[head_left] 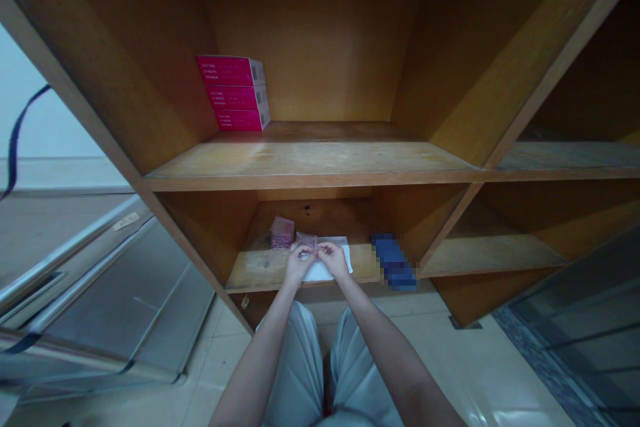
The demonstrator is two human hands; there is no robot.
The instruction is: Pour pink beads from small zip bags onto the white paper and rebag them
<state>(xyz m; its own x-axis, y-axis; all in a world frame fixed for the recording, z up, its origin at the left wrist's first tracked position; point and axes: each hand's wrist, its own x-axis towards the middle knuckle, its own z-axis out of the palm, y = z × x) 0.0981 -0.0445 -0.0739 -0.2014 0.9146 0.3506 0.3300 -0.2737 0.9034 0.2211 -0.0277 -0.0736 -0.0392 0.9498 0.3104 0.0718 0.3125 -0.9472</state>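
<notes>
My left hand (300,263) and my right hand (333,257) are close together over the lower shelf, fingertips nearly meeting. Both are closed in a pinch on a small, thin pinkish packet (307,239), which looks see-through; the fingers partly cover it, and its exact kind is too small to make out. Under the hands lies a white sheet (320,272) that reaches the shelf's front edge. Just left of and behind my left hand stands a neat stack of similar pinkish packets (283,233).
Three stacked pink boxes (237,95) stand at the left of the upper shelf (320,157). A blurred-out dark blue object (394,261) overhangs the lower shelf's edge on the right. A metal-framed panel (115,293) leans at the left. Wooden dividers (453,223) bound the compartment.
</notes>
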